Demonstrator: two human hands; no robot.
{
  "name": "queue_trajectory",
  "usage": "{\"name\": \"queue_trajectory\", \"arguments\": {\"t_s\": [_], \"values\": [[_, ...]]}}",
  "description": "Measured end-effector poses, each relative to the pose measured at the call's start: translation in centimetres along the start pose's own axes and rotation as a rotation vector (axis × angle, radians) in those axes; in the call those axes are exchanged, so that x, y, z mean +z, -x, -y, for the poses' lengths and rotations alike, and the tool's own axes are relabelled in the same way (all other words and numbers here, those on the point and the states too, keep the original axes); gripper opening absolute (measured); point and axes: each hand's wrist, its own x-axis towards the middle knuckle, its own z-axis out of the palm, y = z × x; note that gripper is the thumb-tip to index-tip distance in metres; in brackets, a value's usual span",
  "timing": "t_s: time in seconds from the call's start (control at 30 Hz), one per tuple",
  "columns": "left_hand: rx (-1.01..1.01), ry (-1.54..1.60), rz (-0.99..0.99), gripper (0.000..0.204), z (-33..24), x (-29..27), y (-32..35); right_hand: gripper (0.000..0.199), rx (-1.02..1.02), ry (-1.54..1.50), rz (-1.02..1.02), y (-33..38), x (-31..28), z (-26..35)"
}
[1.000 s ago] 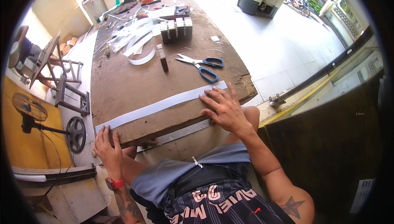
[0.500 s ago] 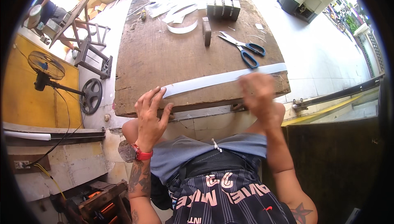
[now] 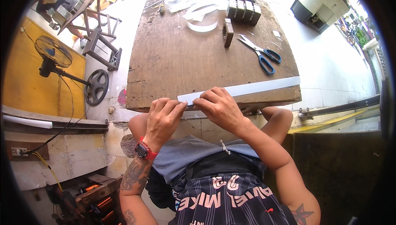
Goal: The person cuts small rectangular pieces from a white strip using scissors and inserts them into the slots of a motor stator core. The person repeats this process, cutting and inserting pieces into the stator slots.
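The pale strip point(image 3: 262, 87) lies along the near edge of the worktop point(image 3: 181, 60), where my left hand point(image 3: 164, 115) and right hand point(image 3: 220, 108) pinch its left end. Blue-handled scissors point(image 3: 259, 51) lie toward the worktop's right side, a small block point(image 3: 228, 33) nearer its middle.

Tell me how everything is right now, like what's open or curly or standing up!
White strip: stretched along the table's near edge
Left hand: fingertips at the strip's left end
Right hand: fingertips near that end
Scissors: lying down, handles spread
Curled strip: unheld, bent round
Single dark block: upright
Fan: upright, can't tell if running
Watch: strapped on
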Motion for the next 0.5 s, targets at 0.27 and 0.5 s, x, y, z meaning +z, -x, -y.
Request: {"name": "queue_trajectory", "arguments": {"t_s": [0.27, 0.5], "values": [[0.024, -0.026, 0.124, 0.035, 1.8, -0.7, -1.1, 0.023, -0.051, 0.005, 0.079, -1.9, 0.3, -0.3], [0.152, -0.084, 0.08, 0.035, 3.9, -0.5, -0.3, 0.037, -0.243, 0.136, 0.099, -2.3, 0.2, -1.7]]}}
